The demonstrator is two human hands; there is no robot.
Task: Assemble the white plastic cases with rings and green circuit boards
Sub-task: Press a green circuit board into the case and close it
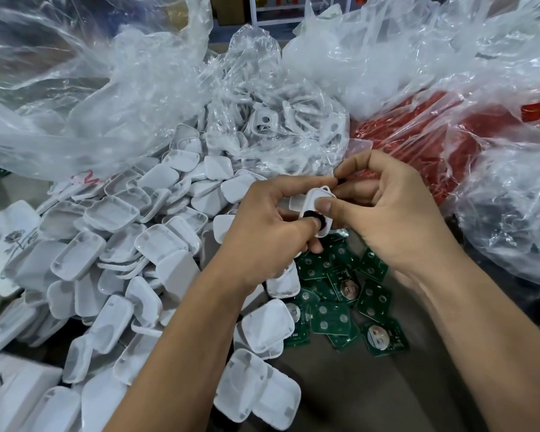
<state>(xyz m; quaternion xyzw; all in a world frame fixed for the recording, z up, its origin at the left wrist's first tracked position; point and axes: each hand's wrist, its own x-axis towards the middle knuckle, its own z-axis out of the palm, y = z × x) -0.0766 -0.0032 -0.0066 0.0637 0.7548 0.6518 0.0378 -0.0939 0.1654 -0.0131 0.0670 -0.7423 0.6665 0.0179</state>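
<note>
Both hands meet above the scatter of green circuit boards (340,302), and that scatter serves as the reference for everything below. The left hand (264,232) is curled around a white plastic case (314,202), held just above the boards' far edge, with its thumb pressed on a dark ring (313,216) seated at the case's near end. The right hand (387,210) closes on the same case from the other side, its thumb flat on the case's face and its forefinger and middle finger pinching a small dark piece beyond the far end; what that piece is cannot be told. The case's long axis runs from near-left to far-right, tilted up towards the right hand. In my judgement the ring is being fitted and a board comes next. The boards lie directly below the case, on the person's side of it, beneath the right wrist, so the right hand is the nearer. Loose white case halves (119,244) are heaped left of the boards. Clear plastic bags (131,104) lie beyond.
</note>
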